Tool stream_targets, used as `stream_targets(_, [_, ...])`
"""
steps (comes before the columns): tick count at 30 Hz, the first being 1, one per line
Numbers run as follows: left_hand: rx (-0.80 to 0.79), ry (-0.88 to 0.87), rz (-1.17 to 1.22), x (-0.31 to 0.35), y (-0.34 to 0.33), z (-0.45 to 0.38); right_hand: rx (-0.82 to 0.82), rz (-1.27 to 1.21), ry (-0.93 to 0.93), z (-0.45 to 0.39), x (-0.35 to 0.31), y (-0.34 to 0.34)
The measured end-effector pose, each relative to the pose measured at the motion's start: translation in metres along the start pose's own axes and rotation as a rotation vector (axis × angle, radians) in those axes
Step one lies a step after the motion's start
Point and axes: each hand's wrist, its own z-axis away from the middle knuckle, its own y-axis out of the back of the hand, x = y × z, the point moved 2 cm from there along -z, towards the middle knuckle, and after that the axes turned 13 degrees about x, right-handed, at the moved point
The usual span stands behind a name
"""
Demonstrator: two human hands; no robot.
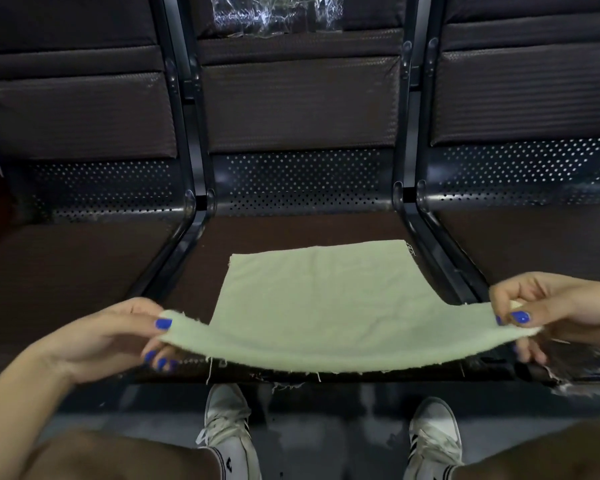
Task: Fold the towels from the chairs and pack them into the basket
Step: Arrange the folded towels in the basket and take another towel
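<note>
- left hand (118, 336): thumb on top, fingers curled beneath, pinching the near left corner of the towel (312, 299); held just off the front lip of the seat.
- right hand (548, 313): thumb and fingers pinching the near right corner, at about the same height as the left.
- towel: pale green, near edge lifted and stretched between both hands, sagging slightly in the middle; far half lies flat on the middle seat (194, 271). stretched edge runs left to right; each hand is at its own corner, neither nearer the far edge.
- key relation: the free far edge lies straight ahead of both hands, so a fold likely means carrying the near corners forward to meet the far corners.
- edges: far right corner touches or nearly touches the right seat frame (430, 237); loose threads hang from the near hem.
- open room: bare seat beyond the far edge, up to the perforated backrest (302, 181).
- basket: not in view.
</note>
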Motion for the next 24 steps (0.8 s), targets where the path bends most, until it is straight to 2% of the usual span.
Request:
stream_targets(2, [0.214,-0.089,0.091,0.052,-0.048,0.022,0.011,-0.037,-0.001,-0.007,-0.005,-0.002])
stream_targets(6, [0.268,-0.184,0.395,0.103,-0.101,0.029,0.378,0.347,0.123,-0.024,-0.024,-0.019])
stream_targets(10, [0.431,-0.137,0.459,0.127,-0.115,0.000,0.697,0.347,0.146,-0.069,-0.039,-0.017])
stream_targets(14, [0.604,-0.072,0.414,0.126,-0.117,-0.032,0.990,0.463,0.123,-0.113,-0.043,0.004])
stream_targets(19, [0.828,-0.029,0.243,0.117,-0.117,-0.057,1.326,0.748,0.110,-0.154,-0.031,0.035])
stream_targets(21, [0.865,-0.070,0.236,0.123,-0.121,-0.062,1.357,0.792,0.116,-0.167,-0.028,0.039])
stream_targets(24, [0.836,-0.063,0.271,0.129,-0.126,-0.070,1.286,0.767,0.121,-0.182,-0.022,0.046])
